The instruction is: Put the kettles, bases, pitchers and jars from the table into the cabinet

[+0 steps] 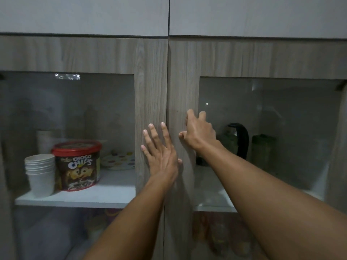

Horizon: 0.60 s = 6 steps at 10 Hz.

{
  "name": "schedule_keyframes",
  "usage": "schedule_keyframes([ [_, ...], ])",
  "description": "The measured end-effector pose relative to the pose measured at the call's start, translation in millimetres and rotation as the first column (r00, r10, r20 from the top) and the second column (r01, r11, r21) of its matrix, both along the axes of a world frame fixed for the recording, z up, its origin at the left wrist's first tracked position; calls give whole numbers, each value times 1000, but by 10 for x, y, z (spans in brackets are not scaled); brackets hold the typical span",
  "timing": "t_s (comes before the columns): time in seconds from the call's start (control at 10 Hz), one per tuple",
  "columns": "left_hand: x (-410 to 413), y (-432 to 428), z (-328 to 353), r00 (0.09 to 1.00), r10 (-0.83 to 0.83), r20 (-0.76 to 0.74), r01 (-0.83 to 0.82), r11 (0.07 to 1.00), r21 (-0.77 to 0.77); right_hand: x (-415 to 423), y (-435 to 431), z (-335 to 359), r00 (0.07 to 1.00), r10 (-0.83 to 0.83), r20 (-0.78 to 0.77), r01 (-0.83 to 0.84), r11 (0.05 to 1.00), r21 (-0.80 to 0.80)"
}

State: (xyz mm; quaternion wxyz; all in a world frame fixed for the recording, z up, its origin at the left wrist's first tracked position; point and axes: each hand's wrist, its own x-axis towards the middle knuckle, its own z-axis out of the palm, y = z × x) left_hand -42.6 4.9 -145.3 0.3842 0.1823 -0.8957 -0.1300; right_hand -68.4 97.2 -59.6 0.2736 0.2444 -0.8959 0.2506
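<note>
A wood-grain cabinet with two glass-paned doors fills the view, and both doors are closed. My left hand point(159, 151) lies flat, fingers spread, on the left door's frame point(150, 91) beside the centre seam. My right hand point(199, 132) rests on the right door's frame point(183, 81), fingers curled, holding nothing. Behind the right glass a kettle point(234, 139) with a black handle stands on the white shelf point(212, 201), with a dark green jar point(262, 149) to its right. Blurry jars point(219, 235) show on the shelf below.
Behind the left glass stand a stack of white paper cups point(40, 173), a red-lidded Choco Chips tub point(78, 166) and a dotted plate point(120, 160). White upper doors point(84, 14) close off the top. The table is out of view.
</note>
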Motion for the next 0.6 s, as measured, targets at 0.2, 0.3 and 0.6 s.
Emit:
schedule_keyframes([
  [0.2,16,23,0,999,1,38,-1,1000,-11,-51,39,-15,999,31,-21,-31,1000,1],
  [0.3,67,-28,29,997,-30,68,32,999,-31,-64,50,-5,999,37,-15,-37,999,11],
  [0.6,576,-44,291,969,-77,234,80,997,-6,86,319,15,965,122,231,-154,980,126],
])
